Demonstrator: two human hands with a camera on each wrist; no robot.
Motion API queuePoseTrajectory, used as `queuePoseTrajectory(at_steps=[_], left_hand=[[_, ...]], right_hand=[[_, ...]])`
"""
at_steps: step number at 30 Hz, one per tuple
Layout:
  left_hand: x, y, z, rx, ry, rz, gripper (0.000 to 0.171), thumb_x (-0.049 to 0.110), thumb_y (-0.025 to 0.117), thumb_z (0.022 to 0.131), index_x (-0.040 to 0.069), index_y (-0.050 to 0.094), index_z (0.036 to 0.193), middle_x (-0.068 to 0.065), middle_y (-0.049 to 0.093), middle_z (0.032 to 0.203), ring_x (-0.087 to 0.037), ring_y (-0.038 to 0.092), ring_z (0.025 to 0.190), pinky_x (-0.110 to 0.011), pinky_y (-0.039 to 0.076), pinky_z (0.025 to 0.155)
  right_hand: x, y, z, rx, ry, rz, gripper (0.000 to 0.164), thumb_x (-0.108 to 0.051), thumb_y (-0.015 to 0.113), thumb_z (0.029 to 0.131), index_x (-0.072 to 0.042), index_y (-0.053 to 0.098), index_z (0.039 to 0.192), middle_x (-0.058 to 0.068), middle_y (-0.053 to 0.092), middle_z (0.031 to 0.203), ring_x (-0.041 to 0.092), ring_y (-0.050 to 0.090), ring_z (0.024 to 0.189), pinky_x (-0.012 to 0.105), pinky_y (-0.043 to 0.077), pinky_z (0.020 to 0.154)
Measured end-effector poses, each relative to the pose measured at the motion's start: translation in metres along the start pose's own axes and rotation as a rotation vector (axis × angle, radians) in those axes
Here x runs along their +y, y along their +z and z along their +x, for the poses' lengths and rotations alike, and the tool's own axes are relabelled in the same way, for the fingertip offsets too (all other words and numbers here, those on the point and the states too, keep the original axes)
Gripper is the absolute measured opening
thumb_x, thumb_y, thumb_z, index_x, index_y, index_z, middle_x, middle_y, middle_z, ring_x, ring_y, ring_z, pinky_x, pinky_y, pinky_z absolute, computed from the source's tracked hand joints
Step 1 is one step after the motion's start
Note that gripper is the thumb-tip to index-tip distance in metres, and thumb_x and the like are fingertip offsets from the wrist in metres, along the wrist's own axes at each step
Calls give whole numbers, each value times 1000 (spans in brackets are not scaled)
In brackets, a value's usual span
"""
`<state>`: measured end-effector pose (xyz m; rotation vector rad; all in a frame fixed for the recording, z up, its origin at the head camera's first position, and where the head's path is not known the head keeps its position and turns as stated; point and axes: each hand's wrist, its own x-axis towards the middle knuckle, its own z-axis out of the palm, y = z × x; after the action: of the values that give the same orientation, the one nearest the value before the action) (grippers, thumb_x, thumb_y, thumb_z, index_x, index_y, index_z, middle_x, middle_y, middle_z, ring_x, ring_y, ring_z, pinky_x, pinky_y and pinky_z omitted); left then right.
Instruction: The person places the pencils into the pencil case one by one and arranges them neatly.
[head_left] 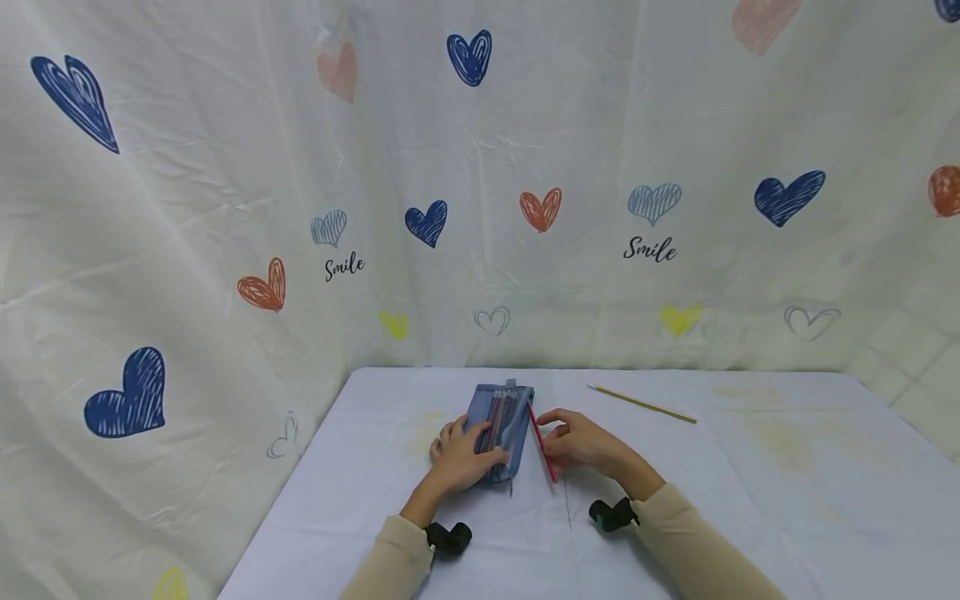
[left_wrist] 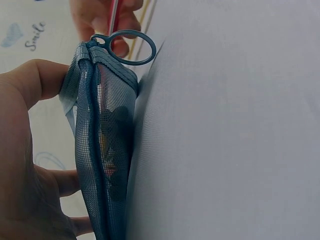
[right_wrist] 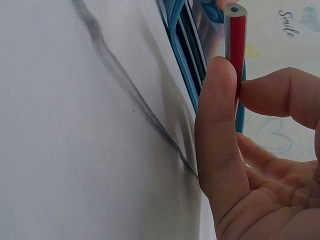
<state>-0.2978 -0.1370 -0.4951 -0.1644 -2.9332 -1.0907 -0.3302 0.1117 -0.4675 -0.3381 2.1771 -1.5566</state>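
Note:
My left hand spreads over a blue mesh zip pencil case, fingers on its left part and thumb near its lower right corner, holding it on the table. Several pencils show inside the case. A ring-shaped zipper pull stands out from its near end in the left wrist view. My right hand pinches a red pencil between thumb and forefinger, alongside the case's right edge. The pencil's blunt end points up in the right wrist view; its far end meets the case's upper right side.
A yellow pencil lies slantwise on the table behind and to the right of my right hand. The table wears a white cloth with creases. A white curtain printed with hearts hangs behind it.

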Motion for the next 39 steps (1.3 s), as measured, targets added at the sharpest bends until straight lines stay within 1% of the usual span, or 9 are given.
queuePoseTrajectory(at_steps=[8, 14, 18, 22, 27, 31, 39], left_hand=[[0, 0, 0, -5, -5, 7, 75, 56, 68, 84, 18, 55, 147, -22, 28, 164, -46, 20, 149, -72, 12, 113], [0, 0, 1, -8, -12, 18, 75, 58, 67, 84, 19, 55, 147, -20, 27, 164, -45, 20, 150, -72, 12, 113], [-1, 0, 0, -7, -13, 11, 75, 58, 67, 84, 20, 55, 148, -20, 27, 165, -45, 19, 150, -72, 12, 113], [-1, 1, 0, -6, -7, 3, 75, 58, 67, 84, 20, 55, 147, -21, 27, 165, -45, 19, 150, -72, 12, 112], [-1, 1, 1, -6, -2, 2, 76, 59, 67, 84, 20, 54, 148, -21, 26, 165, -44, 19, 150, -73, 13, 112], [0, 1, 0, -11, -2, 6, 76, 59, 66, 84, 20, 54, 148, -21, 26, 165, -45, 18, 151, -72, 12, 113], [0, 0, 0, -9, 4, -2, 76, 58, 65, 84, 18, 54, 148, -22, 26, 165, -45, 18, 150, -72, 12, 113]], right_hand=[[-2, 10, 13, 39, 1, 8, 57, -4, 63, 89, 0, 49, 143, 12, 62, 101, 19, 63, 81, 31, 57, 71], [-3, 18, 22, 13, -33, 41, 58, -2, 61, 88, 4, 46, 144, 12, 62, 99, 17, 63, 75, 30, 57, 68], [-5, 22, 27, 8, -38, 52, 58, 0, 61, 88, 6, 45, 142, 11, 62, 96, 15, 64, 70, 29, 56, 66], [-6, 27, 32, 26, -28, 71, 58, 2, 62, 87, 7, 43, 142, 13, 64, 95, 16, 66, 72, 31, 58, 67], [-8, 32, 36, 64, 10, 86, 57, 3, 62, 86, 6, 43, 139, 14, 65, 97, 18, 66, 76, 33, 61, 69], [-9, 35, 38, 84, 45, 102, 54, 2, 63, 87, 4, 43, 137, 13, 68, 95, 17, 66, 74, 32, 61, 69], [-8, 37, 42, 92, 58, 151, 52, 3, 63, 89, 3, 41, 136, 12, 71, 91, 17, 67, 73, 29, 59, 66]])
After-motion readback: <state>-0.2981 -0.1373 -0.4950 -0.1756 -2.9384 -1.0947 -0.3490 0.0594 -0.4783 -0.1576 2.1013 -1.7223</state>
